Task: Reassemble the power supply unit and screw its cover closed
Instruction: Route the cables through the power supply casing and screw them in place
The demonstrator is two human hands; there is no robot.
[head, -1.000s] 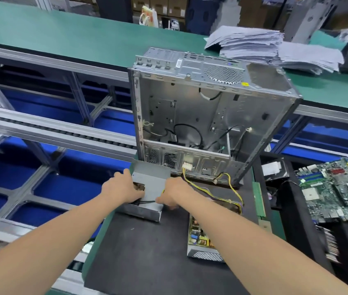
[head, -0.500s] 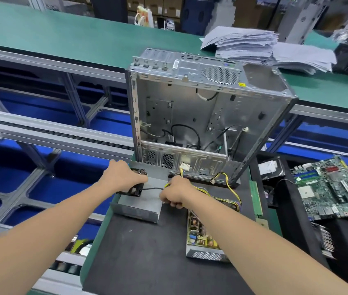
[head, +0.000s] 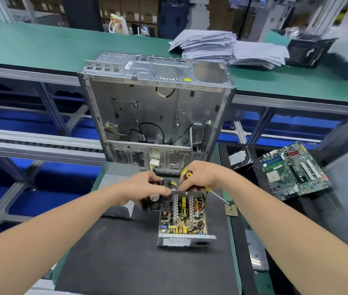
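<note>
Both hands have left the grey cover and come right, and the small black fan [head: 155,202] that sat on the cover is now lifted over the far left end of the open power supply unit [head: 182,224]. The left hand [head: 145,188] grips the fan, fingers curled round its frame. The right hand [head: 205,177] holds a yellow and black screwdriver [head: 187,175] in its palm, shaft pointing right and down, while its fingertips reach to the far edge of the unit beside the fan. The unit lies on a black mat [head: 126,262] on the near counter [head: 233,241], circuit board facing up, mesh end toward the person. The grey cover [head: 113,182] rests just left of it, partly behind the left hand. Yellow wires with a white connector [head: 153,162] rise behind the hands. An empty metal computer case [head: 158,107] stands upright beyond. A green motherboard [head: 294,173] lies to the right. Stacked papers [head: 222,47] sit on the far counter [head: 41,45].
</note>
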